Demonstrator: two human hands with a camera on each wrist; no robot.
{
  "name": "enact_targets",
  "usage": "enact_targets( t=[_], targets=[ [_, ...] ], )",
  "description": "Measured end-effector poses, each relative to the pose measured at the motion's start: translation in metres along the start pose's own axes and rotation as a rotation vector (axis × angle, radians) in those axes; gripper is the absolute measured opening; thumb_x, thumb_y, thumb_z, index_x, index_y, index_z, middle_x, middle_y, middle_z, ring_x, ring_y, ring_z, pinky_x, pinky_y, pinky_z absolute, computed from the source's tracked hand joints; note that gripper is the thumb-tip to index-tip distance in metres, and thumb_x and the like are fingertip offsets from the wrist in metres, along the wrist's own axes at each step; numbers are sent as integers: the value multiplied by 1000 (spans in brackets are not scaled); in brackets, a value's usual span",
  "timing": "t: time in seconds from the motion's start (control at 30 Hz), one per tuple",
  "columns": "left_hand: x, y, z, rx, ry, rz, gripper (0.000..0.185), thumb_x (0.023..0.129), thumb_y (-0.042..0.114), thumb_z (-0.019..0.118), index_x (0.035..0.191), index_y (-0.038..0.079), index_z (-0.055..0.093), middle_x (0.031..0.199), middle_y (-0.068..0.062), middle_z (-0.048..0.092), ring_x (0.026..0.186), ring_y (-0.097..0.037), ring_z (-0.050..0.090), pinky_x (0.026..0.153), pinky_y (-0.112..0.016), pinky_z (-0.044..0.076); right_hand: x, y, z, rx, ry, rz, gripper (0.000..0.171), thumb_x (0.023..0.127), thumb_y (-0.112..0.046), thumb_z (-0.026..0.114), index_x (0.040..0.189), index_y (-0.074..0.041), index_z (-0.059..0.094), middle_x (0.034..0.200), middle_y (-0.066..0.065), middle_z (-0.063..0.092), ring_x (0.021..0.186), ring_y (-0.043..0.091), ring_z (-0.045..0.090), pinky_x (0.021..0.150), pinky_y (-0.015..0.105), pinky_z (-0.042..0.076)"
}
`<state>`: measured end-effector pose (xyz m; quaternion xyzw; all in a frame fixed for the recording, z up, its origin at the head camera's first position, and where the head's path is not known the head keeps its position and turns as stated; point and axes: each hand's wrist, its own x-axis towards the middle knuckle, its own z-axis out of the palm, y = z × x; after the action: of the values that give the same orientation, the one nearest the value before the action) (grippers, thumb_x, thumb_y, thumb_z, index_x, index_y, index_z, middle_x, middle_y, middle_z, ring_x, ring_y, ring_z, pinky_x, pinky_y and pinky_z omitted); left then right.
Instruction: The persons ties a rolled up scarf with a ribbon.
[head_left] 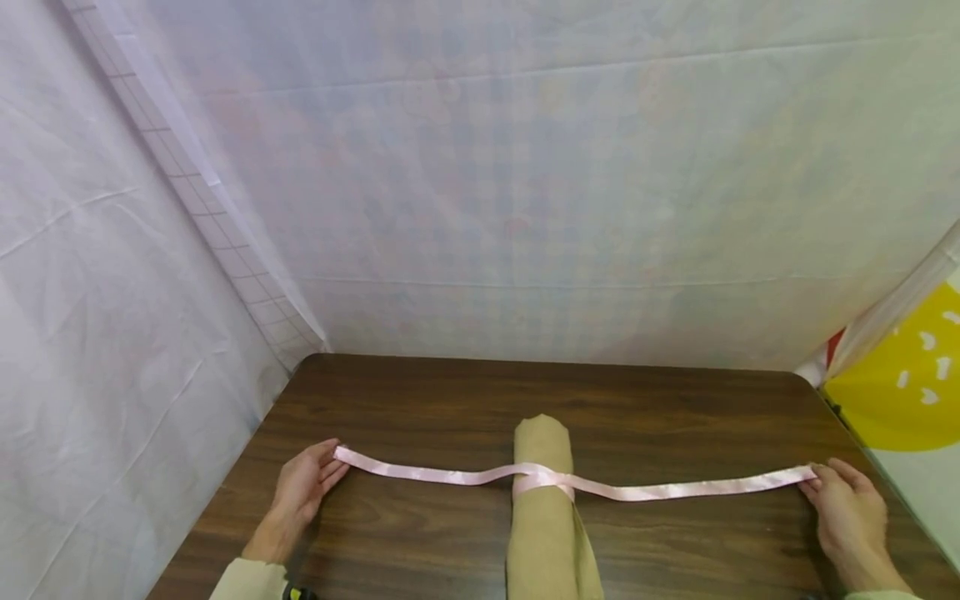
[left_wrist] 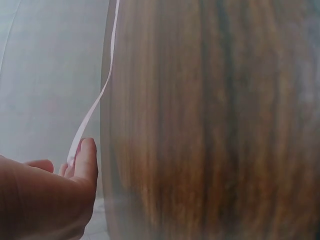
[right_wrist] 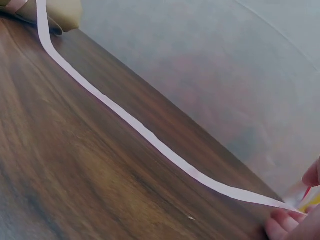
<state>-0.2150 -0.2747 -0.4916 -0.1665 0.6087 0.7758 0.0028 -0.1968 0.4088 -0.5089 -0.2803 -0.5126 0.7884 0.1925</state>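
A rolled tan cloth lies on the table, its length running toward the person. Around its upper part goes a pink satin ribbon, whose two ends cross on top of the roll and stretch out to both sides. At the left, the left hand pinches one ribbon end between thumb and fingers; the left wrist view shows the ribbon running up from those fingertips. Far to the right, the right hand pinches the other end. In the right wrist view only some fingers show at the corner.
The dark wood-grain table has rounded far corners. A pale translucent curtain hangs behind it, and white sheeting covers the left side. To the right is a yellow panel with white marks.
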Motion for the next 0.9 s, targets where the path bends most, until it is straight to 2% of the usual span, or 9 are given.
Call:
enact_targets(
  t=[0.13, 0.23, 0.27, 0.33, 0.4, 0.5, 0.67, 0.8, 0.9],
  targets=[
    [-2, 5, 0, 54, 65, 64, 43, 104, 10, 42, 138, -16, 40, 109, -5, 67, 90, -5, 66, 86, -24, 54, -2, -5, 1, -246, 113, -24, 21, 97, -16, 56, 114, -27, 55, 92, -19, 51, 79, -11, 49, 68, 6, 46],
    [-3, 8, 3, 163, 173, 127, 37, 102, 14, 48, 130, -9, 53, 111, -3, 69, 96, -2, 62, 91, -24, 50, -5, -8, 0, -459, 147, -97, 19, 96, -24, 58, 112, -34, 59, 88, -26, 48, 81, -7, 43, 64, 7, 38],
    [-4, 8, 4, 206, 211, 149, 36, 102, 16, 50, 128, -7, 56, 114, -4, 68, 100, -3, 60, 94, -24, 47, -7, -8, 0, -533, 153, -130, 19, 96, -26, 58, 114, -33, 60, 84, -28, 47, 81, -5, 42, 63, 9, 36],
    [-5, 10, 8, 274, 268, 183, 35, 100, 18, 54, 126, -4, 60, 124, -8, 65, 108, -8, 55, 97, -26, 40, -10, -9, 2, -649, 156, -206, 25, 96, -26, 57, 120, -24, 63, 81, -31, 45, 79, -4, 41, 62, 12, 36],
    [-6, 11, 13, 329, 293, 203, 35, 100, 20, 55, 126, -2, 61, 129, -13, 61, 114, -15, 50, 96, -28, 36, -14, -10, 6, -765, 154, -284, 32, 96, -28, 56, 125, -14, 62, 78, -33, 43, 77, -5, 40, 64, 17, 35],
    [-8, 13, 22, 362, 251, 210, 35, 100, 18, 53, 128, -3, 59, 130, -16, 58, 116, -21, 49, 92, -29, 39, -20, -9, 14, -855, 114, -373, 39, 97, -28, 56, 126, -3, 60, 79, -37, 40, 76, -9, 38, 67, 24, 33],
    [-9, 15, 40, 375, 149, 213, 33, 101, 13, 53, 127, -6, 60, 127, -16, 59, 109, -21, 53, 91, -29, 47, -28, -3, 28, -931, -42, -487, 34, 99, -27, 54, 117, 0, 63, 79, -41, 43, 74, -15, 41, 65, 23, 36],
    [-8, 14, 56, 359, 69, 236, 30, 100, 9, 53, 124, -8, 61, 130, -18, 60, 114, -22, 56, 101, -36, 47, -33, 2, 40, -979, -178, -557, 30, 100, -26, 54, 111, -1, 66, 80, -35, 52, 73, -17, 43, 61, 20, 38],
    [-5, 11, 70, 326, -23, 248, 27, 99, 5, 53, 120, -11, 60, 127, -21, 62, 119, -26, 57, 105, -40, 45, -36, 4, 51, -994, -270, -600, 29, 100, -26, 55, 110, -2, 67, 85, -25, 60, 77, -18, 44, 63, 19, 39]
  ],
)
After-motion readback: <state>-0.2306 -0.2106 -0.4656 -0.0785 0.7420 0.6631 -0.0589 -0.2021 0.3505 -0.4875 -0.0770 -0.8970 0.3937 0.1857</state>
